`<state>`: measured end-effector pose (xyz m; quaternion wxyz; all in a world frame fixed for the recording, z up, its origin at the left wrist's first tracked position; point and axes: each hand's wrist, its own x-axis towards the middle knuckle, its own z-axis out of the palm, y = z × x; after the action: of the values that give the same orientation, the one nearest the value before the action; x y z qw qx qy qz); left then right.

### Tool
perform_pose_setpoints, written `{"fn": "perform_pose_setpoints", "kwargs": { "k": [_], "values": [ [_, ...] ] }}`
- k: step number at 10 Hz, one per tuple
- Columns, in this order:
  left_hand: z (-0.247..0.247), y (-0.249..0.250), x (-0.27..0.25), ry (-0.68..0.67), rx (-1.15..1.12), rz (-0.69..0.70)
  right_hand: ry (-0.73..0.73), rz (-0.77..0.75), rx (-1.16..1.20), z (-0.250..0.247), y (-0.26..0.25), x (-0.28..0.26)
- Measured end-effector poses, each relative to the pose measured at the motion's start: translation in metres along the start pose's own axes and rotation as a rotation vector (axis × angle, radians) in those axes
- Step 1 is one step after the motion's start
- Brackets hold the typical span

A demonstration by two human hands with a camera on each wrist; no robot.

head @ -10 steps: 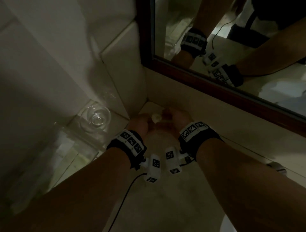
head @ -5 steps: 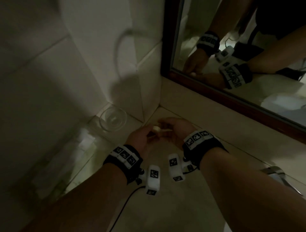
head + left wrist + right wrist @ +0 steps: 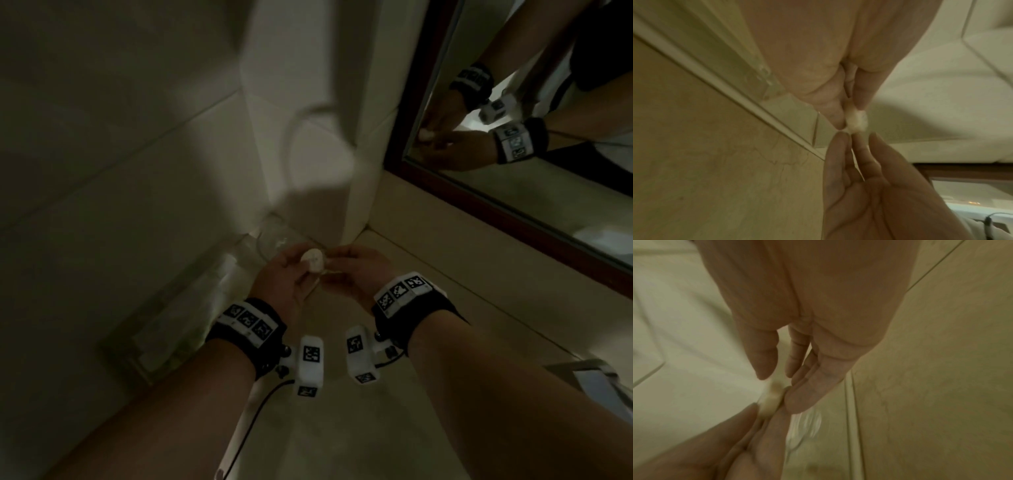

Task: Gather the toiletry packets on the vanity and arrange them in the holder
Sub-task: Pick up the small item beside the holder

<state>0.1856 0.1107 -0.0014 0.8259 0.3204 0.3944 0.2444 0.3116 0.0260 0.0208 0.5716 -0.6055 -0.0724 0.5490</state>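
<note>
A small round white packet hangs between both hands above the beige vanity top, near the wall corner. My left hand pinches its left side with thumb and fingers; in the left wrist view the left hand grips the white lump of the packet. My right hand pinches the other side, and in the right wrist view the right hand closes on the pale disc of the packet. A clear acrylic holder lies dimly along the left wall.
An empty drinking glass stands just behind the hands, at the far end of the holder, and shows blurred as the glass. A wood-framed mirror fills the right wall. A metal tap juts in at the right edge. The light is dim.
Both hands have carried the packet left, from the corner by the mirror to just in front of the glass. The head view has swung along with them.
</note>
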Motion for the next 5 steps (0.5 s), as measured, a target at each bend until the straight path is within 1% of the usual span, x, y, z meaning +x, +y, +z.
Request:
{"fn": "perform_pose_setpoints", "kwargs": {
  "k": [1, 2, 4, 5],
  "values": [
    [-0.009, 0.004, -0.004, -0.009, 0.08, 0.034, 0.015, -0.039, -0.022, 0.017, 0.003, 0.006],
    [-0.019, 0.007, 0.001, 0.049, 0.317, 0.113, 0.068, -0.083, -0.107, 0.03, 0.003, 0.017],
    [-0.033, 0.021, 0.035, 0.189, 0.497, 0.146, 0.086, -0.101, -0.454, 0.04, 0.002, 0.051],
    [-0.035, 0.029, 0.049, 0.234, 0.558, 0.072, 0.049, -0.091, -0.431, 0.048, 0.002, 0.067]
  ]
}}
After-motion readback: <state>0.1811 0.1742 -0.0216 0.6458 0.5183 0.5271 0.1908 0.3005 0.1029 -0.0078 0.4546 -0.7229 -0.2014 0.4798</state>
